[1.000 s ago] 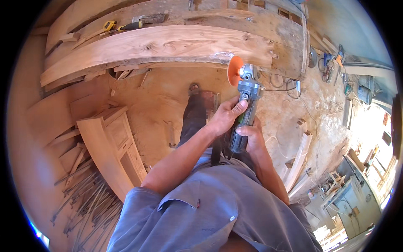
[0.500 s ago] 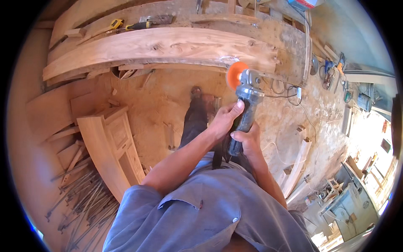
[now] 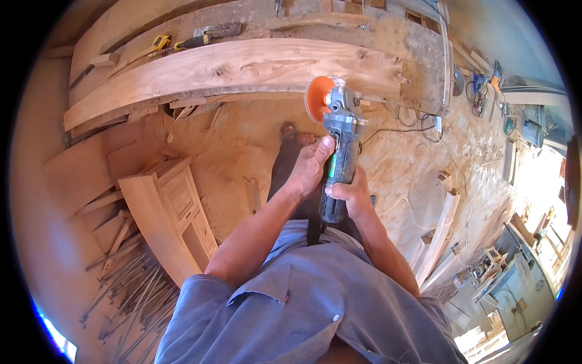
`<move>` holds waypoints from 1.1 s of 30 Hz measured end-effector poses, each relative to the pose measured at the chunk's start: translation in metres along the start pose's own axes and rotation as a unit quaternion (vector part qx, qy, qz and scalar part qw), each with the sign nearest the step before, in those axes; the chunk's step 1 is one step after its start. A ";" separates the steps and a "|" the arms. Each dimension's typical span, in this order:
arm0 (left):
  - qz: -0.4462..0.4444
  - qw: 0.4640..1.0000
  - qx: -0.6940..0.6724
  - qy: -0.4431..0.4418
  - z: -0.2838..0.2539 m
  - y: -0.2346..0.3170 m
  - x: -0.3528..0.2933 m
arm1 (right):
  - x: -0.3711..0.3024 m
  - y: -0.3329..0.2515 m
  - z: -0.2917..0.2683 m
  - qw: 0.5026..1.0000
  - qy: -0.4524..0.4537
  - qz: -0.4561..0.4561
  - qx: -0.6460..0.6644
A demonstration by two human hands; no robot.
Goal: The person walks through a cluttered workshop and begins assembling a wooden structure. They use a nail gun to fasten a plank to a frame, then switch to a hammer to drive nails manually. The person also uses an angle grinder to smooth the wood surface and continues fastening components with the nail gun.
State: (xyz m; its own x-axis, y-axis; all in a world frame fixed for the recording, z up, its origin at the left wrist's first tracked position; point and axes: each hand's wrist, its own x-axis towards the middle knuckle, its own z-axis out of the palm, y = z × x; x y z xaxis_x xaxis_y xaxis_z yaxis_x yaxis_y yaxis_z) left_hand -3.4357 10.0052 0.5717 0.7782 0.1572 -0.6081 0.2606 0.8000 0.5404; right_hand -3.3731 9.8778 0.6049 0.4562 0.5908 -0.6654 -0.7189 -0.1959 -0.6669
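Both my hands are wrapped round an angle grinder [image 3: 343, 142] with a dark body and an orange disc [image 3: 319, 99]. My left hand [image 3: 311, 164] grips the body near the head, its thumb lying along the side. Lower down, my right hand [image 3: 353, 192] holds the rear of the body. The disc overlaps the front edge of a long wooden plank [image 3: 242, 65] lying on the workbench. Whether it touches the wood I cannot tell. Knots and grain show on the plank's face.
On the bench [image 3: 418, 91] behind the plank lie a yellow tape measure [image 3: 161, 42] and a chisel-like tool [image 3: 193, 42]. A wooden cabinet piece [image 3: 159, 212] stands at left, near several metal rods [image 3: 136, 291]. Cables [image 3: 400, 130] and a wooden beam [image 3: 439, 233] lie on the right-hand floor.
Held in both hands, the grinder has shifted left along the plank's front edge, and its body has turned slightly. My grip stays on it.
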 end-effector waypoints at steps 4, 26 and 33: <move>-0.001 0.995 0.088 0.041 0.005 -0.001 -0.002 | -0.010 0.000 -0.001 0.999 0.022 0.002 -0.031; -0.066 0.994 0.055 0.063 0.013 0.012 0.026 | 0.028 0.018 0.004 0.942 0.137 -0.040 -0.305; -0.080 0.993 0.033 0.075 0.018 0.009 0.027 | 0.024 0.013 0.004 0.933 0.153 -0.031 -0.324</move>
State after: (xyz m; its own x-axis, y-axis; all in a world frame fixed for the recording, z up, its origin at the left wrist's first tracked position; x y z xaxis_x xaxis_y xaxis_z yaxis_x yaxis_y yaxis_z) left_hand -3.4024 10.0062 0.5702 0.6314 0.1190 -0.7663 0.4155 0.7824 0.4639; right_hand -3.3733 9.8927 0.5817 0.6865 0.3850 -0.6169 -0.2625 -0.6599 -0.7040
